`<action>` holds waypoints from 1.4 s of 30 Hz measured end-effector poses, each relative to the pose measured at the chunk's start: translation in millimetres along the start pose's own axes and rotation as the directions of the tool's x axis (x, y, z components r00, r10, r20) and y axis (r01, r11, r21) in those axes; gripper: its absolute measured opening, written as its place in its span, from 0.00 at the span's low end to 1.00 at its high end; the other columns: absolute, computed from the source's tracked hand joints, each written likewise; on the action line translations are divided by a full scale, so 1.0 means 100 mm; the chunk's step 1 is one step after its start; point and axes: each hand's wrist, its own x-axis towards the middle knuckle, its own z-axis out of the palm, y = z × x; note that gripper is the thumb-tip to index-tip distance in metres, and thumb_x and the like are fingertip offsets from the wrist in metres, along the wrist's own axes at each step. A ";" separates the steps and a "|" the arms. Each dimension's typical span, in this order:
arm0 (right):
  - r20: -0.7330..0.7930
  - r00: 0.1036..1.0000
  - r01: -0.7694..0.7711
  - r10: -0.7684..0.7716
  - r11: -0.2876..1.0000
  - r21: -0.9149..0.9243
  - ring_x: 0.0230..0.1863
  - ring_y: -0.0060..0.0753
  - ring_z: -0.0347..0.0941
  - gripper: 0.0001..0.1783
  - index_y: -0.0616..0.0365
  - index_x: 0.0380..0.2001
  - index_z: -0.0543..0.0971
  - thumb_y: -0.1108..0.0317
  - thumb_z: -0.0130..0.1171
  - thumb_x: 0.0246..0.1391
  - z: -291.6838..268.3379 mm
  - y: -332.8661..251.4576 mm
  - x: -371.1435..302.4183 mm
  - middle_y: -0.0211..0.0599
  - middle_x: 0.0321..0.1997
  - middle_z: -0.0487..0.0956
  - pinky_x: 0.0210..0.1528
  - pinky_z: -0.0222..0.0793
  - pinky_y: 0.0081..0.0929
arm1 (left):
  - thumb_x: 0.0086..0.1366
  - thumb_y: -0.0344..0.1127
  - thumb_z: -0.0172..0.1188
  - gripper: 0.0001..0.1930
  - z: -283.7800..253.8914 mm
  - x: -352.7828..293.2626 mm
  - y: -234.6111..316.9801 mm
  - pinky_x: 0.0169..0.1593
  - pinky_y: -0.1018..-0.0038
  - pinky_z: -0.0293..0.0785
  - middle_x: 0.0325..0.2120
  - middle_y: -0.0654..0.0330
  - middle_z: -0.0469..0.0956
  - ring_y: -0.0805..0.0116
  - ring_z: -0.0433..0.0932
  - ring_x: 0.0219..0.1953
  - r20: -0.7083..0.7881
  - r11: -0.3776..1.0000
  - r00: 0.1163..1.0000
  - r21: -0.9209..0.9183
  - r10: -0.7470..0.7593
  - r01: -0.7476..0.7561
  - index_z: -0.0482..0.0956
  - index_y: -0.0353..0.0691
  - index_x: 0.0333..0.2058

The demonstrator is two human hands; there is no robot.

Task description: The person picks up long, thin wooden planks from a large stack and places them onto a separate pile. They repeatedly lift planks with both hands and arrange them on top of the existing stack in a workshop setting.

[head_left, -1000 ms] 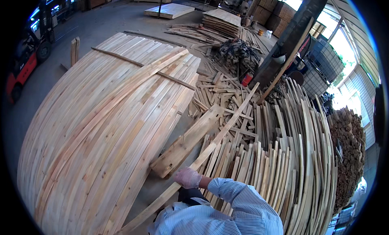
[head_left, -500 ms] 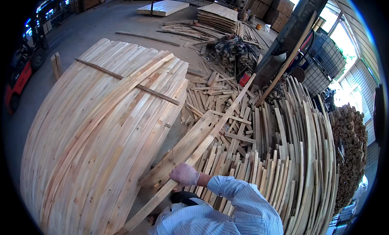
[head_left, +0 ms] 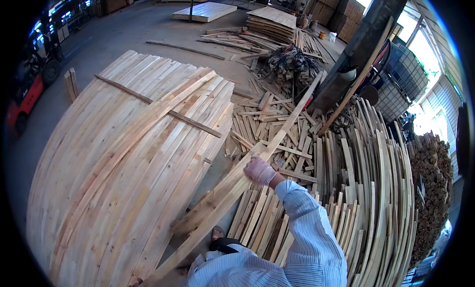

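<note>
A long narrow wooden strip [head_left: 217,210] runs from the lower edge up to the right, past the middle of the view. My right hand [head_left: 259,171], in a thin pale glove, is closed around it partway along, with the arm reaching forward. Of my left hand [head_left: 136,282] only a bit of the fingers shows, at the strip's near end by the lower edge; they appear closed on it. Just beneath and left of the strip lies a wider, thick board [head_left: 200,208], partly covered by it.
On the left lies a broad stack of pale planks [head_left: 109,163] with a thin dark crosspiece [head_left: 195,123]. Upright strips [head_left: 378,188] stand packed at right. Offcuts [head_left: 267,106] litter the floor ahead, near a steel post [head_left: 358,54]. A red forklift [head_left: 29,96] stands far left.
My right hand has moved forward and up along the strip, and the arm is stretched farther out. The strip's far end has shifted slightly up and right. A shoe now shows below.
</note>
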 end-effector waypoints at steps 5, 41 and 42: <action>-0.150 0.982 0.124 -0.115 0.991 0.057 0.35 0.42 0.79 0.05 0.51 0.23 0.80 0.64 0.61 0.40 -0.21 -0.92 0.09 0.35 0.25 0.80 0.45 0.72 0.38 | 0.72 0.54 0.49 0.21 -0.89 0.27 0.91 0.63 0.43 0.68 0.43 0.56 0.82 0.53 0.78 0.51 -0.240 0.947 0.921 0.169 0.308 -0.273 0.79 0.43 0.44; -0.189 0.982 0.032 -0.025 0.999 0.035 0.38 0.35 0.76 0.04 0.45 0.24 0.78 0.61 0.60 0.42 -0.01 -1.44 -0.02 0.30 0.26 0.76 0.64 0.64 0.37 | 0.71 0.55 0.51 0.23 -0.21 0.08 0.88 0.68 0.41 0.63 0.35 0.54 0.77 0.54 0.75 0.46 -0.095 0.954 0.949 0.019 0.301 -0.300 0.75 0.35 0.41; -0.247 0.968 0.051 -0.033 0.996 0.068 0.37 0.35 0.75 0.05 0.45 0.24 0.77 0.61 0.59 0.41 -0.10 -1.59 -0.02 0.30 0.26 0.76 0.63 0.64 0.37 | 0.71 0.55 0.51 0.25 -0.40 0.09 0.98 0.69 0.41 0.62 0.37 0.53 0.77 0.52 0.74 0.49 -0.043 0.957 0.956 0.000 0.289 -0.289 0.74 0.34 0.43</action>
